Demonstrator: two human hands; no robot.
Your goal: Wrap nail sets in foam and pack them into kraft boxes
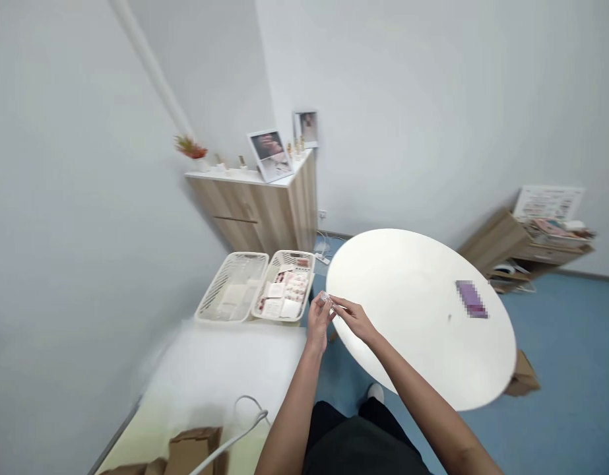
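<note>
In the head view my two hands meet in front of me, at the left edge of the round white table (398, 277). My left hand (317, 324) is closed around a small clear, shiny item (324, 298), too small to name its kind. From the other side the fingers of my right hand (353, 318) pinch the same item. Just beyond my left hand stands a white plastic basket (311, 274) filled with cards and small packets. Beside it, a second white basket (201, 310) holds clear plastic packaging.
A purple, blurred-out object (471, 299) and a tiny speck lie on the round table. To the left are a white tabletop (225, 356), a white cable (239, 435) and cardboard boxes (188, 455). A wooden cabinet (264, 208) fills the corner; a wooden shelf (502, 241) leans right.
</note>
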